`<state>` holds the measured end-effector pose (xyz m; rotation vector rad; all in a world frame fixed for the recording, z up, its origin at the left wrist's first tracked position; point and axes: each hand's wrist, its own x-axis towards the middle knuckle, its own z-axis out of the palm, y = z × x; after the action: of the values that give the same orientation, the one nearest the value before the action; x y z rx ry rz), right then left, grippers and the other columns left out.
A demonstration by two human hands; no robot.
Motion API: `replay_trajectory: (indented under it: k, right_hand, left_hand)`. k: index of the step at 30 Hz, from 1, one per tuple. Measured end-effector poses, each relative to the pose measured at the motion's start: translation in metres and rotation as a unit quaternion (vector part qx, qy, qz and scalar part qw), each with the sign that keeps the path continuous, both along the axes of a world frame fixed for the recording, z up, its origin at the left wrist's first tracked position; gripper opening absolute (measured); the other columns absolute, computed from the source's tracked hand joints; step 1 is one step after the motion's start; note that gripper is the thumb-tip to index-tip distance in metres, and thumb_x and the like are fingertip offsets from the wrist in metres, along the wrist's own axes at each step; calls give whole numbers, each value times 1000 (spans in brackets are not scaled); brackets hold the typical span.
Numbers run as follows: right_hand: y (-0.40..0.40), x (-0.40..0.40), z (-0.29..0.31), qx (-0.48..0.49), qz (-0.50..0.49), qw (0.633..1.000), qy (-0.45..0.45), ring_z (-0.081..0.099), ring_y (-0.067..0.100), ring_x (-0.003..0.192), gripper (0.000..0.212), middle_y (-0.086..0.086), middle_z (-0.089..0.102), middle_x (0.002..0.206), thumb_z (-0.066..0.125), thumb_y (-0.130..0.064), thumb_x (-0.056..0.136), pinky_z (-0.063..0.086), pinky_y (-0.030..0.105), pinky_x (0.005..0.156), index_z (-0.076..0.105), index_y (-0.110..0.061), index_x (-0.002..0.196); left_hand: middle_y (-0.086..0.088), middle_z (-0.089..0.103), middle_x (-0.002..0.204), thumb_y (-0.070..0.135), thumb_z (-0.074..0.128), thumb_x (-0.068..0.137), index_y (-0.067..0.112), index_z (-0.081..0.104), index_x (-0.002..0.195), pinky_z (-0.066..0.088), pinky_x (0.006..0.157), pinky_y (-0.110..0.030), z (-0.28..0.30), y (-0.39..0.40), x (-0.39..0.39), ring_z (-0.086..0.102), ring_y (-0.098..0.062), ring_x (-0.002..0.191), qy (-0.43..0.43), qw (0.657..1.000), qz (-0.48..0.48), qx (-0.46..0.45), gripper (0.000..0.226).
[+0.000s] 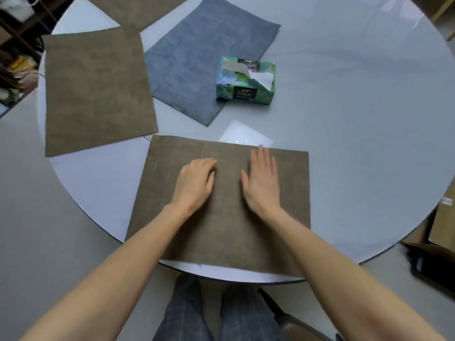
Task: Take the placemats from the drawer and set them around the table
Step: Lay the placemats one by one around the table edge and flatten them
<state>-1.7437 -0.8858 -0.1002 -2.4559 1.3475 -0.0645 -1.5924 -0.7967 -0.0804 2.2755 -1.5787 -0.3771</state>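
Note:
A brown placemat (229, 225) lies flat at the near edge of the round grey table (357, 143). My left hand (195, 183) and my right hand (262, 183) both rest palm down on its middle, fingers straight. A second brown placemat (98, 92) lies at the table's left edge. A third brown placemat (138, 8) shows at the far top, partly cut off. A blue-grey placemat (197, 65) lies in the middle, angled, its left edge under the second brown one.
A green tissue box (246, 81) stands on the blue-grey mat's right corner. A pale square sheet (242, 135) peeks out behind the near mat. Cardboard boxes (440, 232) sit on the floor at the right, cluttered shelves (17, 57) at the left.

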Motion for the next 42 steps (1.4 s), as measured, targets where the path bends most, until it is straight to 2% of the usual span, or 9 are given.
replay_trajectory:
  k: [4, 7, 9, 18, 24, 29, 36, 39, 42]
  right_hand:
    - [57, 59, -16, 35, 32, 999, 0, 8, 23, 148, 69, 11, 13, 159, 12, -43, 91, -4, 37, 120, 23, -10, 150]
    - [77, 66, -33, 3, -1, 999, 53, 9, 21, 148, 63, 6, 12, 159, 19, -44, 95, 1, 39, 119, 18, -15, 151]
    - [82, 66, -36, -18, -17, 997, 70, 8, 19, 148, 61, 4, 11, 160, 23, -43, 97, 4, 40, 119, 16, -18, 152]
    - [84, 70, -35, -24, -28, 994, 98, 7, 19, 148, 62, 4, 11, 160, 21, -44, 96, 4, 39, 120, 13, -18, 152]
    - [84, 72, -36, -19, -25, 993, 110, 3, 20, 148, 64, 4, 7, 161, 12, -45, 95, 0, 39, 120, 9, -16, 152]
    - [85, 70, -39, -36, -22, 994, 99, 3, 20, 148, 62, 5, 6, 161, 16, -44, 97, -1, 38, 120, 9, -16, 152]
    - [135, 13, -26, -54, -96, 994, 23, 9, 24, 148, 58, 10, 12, 159, 25, -39, 98, 4, 40, 120, 21, -13, 151]
    - [163, -28, -32, -37, -174, 983, 49, 5, 24, 148, 58, 9, 9, 160, 23, -41, 99, 3, 42, 120, 17, -17, 152]
    - [169, -54, -38, -28, -169, 981, 90, -1, 21, 148, 59, 6, 2, 161, 20, -47, 99, -3, 43, 120, 9, -23, 152]
  left_hand:
    - [-12, 37, 152, 17, 39, 99, 3, 38, 145, 19, 119, -37, -23, 10, 80, 29, -29, 144, -7, 999, -8, 34, 48]
    - [-4, 5, 162, 41, 25, 101, 13, 12, 154, 2, 121, -37, -41, 8, 114, 4, -24, 150, -58, 987, -92, 119, 62]
    - [-3, -2, 162, 55, 16, 95, 17, 4, 154, -3, 121, -36, -50, 5, 132, -2, -22, 150, -93, 981, -115, 123, 71]
    - [-14, 0, 161, 41, 22, 102, 2, 4, 152, -2, 121, -36, -44, 4, 145, -1, -26, 150, -132, 976, -126, 115, 66]
    - [-12, 5, 161, 35, 24, 99, 9, 13, 153, -1, 121, -40, -28, 105, 60, 1, -28, 150, -30, 979, -167, 112, 61]
    - [-6, 21, 160, 44, 33, 96, 17, 25, 152, 14, 119, -47, -59, 157, 68, 19, -25, 148, -119, 972, -176, 101, 63]
    - [0, 1, 163, 50, 11, 99, 27, 3, 154, 0, 117, -58, -52, 152, 42, 0, -30, 149, -141, 974, -79, 158, 61]
    - [-3, -11, 162, 60, 12, 97, 26, -6, 154, -7, 112, -64, -45, 145, -2, -13, -35, 147, -105, 977, -15, 183, 68]
    - [-6, -16, 161, 70, 13, 91, 26, -9, 153, -9, 110, -68, -48, 138, -54, -16, -37, 146, -88, 979, -19, 181, 79]
